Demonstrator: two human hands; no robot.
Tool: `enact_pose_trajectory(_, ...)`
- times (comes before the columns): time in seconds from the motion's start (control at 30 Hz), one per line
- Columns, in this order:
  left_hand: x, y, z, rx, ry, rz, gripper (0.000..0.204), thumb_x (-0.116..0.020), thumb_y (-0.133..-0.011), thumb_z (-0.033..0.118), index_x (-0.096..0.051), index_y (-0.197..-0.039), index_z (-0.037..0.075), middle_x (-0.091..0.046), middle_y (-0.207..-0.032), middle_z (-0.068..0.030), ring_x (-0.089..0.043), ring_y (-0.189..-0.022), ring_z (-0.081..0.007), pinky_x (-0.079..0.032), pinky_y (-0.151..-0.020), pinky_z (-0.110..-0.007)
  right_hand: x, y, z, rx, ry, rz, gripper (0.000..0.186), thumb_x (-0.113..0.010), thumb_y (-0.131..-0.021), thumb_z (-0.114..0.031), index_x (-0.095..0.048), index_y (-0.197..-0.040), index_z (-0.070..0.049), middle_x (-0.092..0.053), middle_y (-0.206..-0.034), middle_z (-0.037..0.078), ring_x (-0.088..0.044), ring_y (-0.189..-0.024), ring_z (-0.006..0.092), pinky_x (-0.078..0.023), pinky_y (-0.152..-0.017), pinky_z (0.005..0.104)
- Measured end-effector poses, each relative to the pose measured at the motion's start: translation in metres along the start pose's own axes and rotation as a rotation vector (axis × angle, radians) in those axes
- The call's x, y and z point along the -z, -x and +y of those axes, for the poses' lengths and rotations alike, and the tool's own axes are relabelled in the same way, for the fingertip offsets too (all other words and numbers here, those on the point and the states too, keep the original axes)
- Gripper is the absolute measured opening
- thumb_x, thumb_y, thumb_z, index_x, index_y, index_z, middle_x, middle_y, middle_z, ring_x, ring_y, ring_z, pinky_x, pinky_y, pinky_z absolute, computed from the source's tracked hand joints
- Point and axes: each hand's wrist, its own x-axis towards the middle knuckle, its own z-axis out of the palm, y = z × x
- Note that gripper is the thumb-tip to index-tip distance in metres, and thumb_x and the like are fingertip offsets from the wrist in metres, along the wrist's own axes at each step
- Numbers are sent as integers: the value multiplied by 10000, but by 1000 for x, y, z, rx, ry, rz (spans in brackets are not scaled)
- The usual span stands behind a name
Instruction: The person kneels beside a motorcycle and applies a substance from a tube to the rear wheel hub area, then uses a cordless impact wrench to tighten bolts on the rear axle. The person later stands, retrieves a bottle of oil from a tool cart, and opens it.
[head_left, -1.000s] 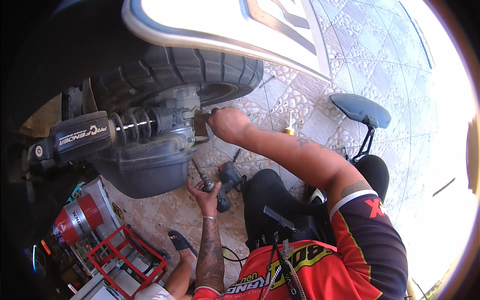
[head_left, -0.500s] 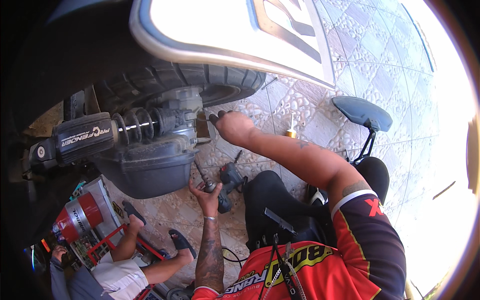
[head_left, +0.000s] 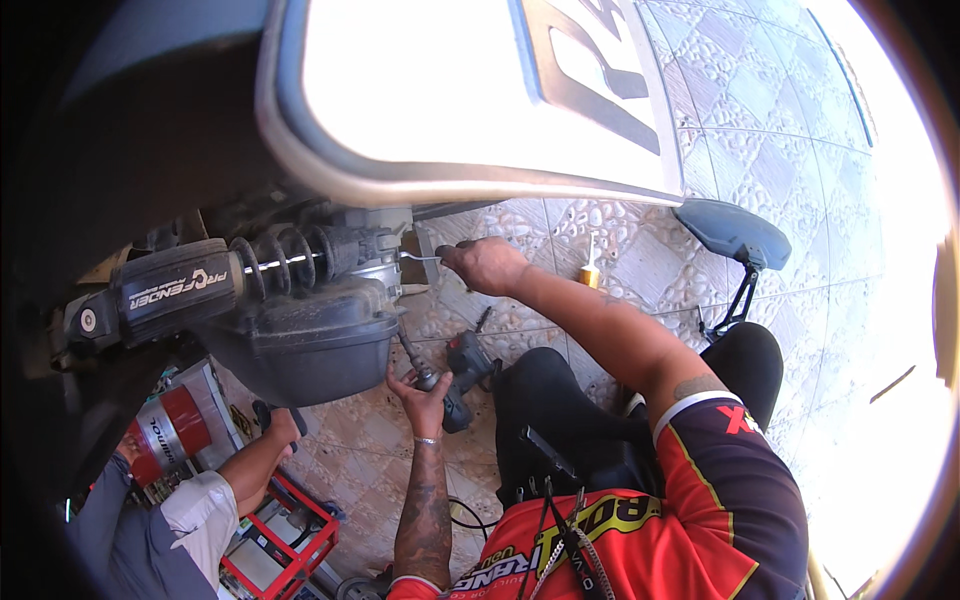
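My right hand (head_left: 487, 266) is closed on a thin metal rod (head_left: 420, 258), its far end at the metal bracket (head_left: 378, 270) by the shock (head_left: 180, 280); I can't tell whether it touches. My left hand (head_left: 418, 405) curls around the nose of a drill (head_left: 464, 372), low above the floor (head_left: 390, 470), with its long bit (head_left: 410, 350) pointing up just beside the black case (head_left: 320, 350). To the right, near my forearm, a yellow-based bottle (head_left: 590, 274) stands on the floor, and farther right is a mirror (head_left: 735, 232). A white panel (head_left: 480, 110) hangs over everything; another person (head_left: 200, 510) is at lower left, beside a red drum (head_left: 170, 437).
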Motion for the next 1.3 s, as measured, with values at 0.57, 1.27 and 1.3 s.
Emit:
enact_pose_trajectory(0.57, -2, 5, 15, 19, -71, 27, 1193, -906, -698, 95, -87, -1564, 55, -439, -1310, -193, -508, -1121, -242, -502, -910, -366, 80, -16, -89, -105, 180, -121, 277, -590, -927, -172, -723, -1126, -33, -735, -1091, 186, -737, -976, 341, -606, -795, 437)
enact_pose_trajectory(1.27, -1, 0, 1, -34, -121, 44, 1179, -908, -699, 68, -96, -1554, 64, -492, -1247, -161, -558, -1051, -230, -534, -857, -359, 30, -23, -3, 67, 127, -55, 171, -534, -900, -94, -611, -1038, -29, -712, -919, 205, -703, -883, 395, -559, -768, 490)
enact_pose_trajectory(1.3, 3, 2, -2, -6, -130, 39, 1180, -908, -697, 65, -97, -1554, 65, -494, -1246, -163, -559, -1051, -232, -536, -850, -358, 24, -22, 0, 89, 113, -46, 162, -529, -906, -104, -606, -1028, -31, -711, -911, 204, -701, -871, 398, -556, -762, 491)
